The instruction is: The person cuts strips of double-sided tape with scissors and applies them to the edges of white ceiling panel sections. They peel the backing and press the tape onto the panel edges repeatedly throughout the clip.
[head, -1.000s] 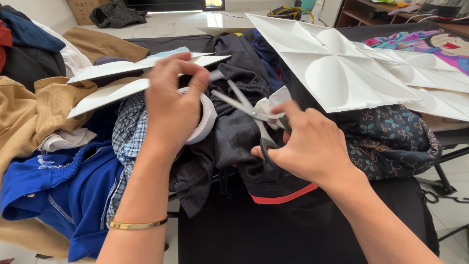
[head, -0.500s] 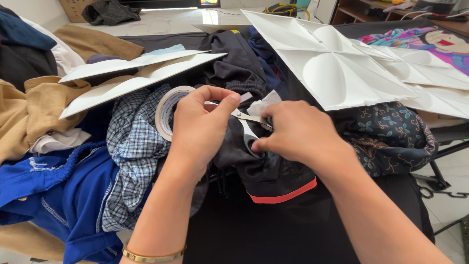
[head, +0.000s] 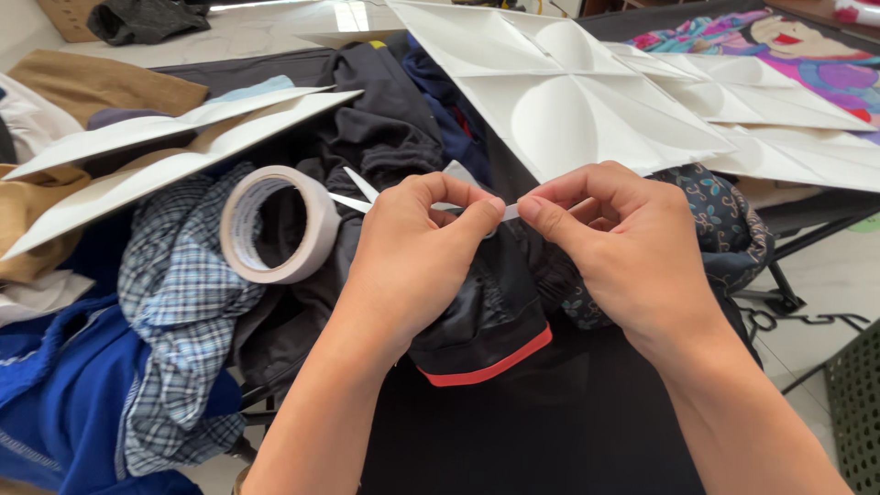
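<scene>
My left hand (head: 417, 252) and my right hand (head: 616, 243) meet at the fingertips and pinch a small piece of white tape (head: 507, 212) between them, above a black garment with a red hem (head: 486, 339). A roll of white tape (head: 275, 225) lies on its edge on the clothes, just left of my left hand. The blades of a pair of scissors (head: 353, 190) stick out from behind my left hand; the handles are hidden.
Piles of clothes cover the table: a checked shirt (head: 179, 312), a blue garment (head: 55, 403), brown ones at far left. White embossed panels (head: 568, 92) lie at the back right, more white panels (head: 165, 147) at the left. A dark patterned cloth (head: 724, 225) lies beside my right hand.
The scissors left my right hand and now lie on the clothes. The tape roll left my left hand and rests on the pile. Both hands now pinch a cut piece of tape.
</scene>
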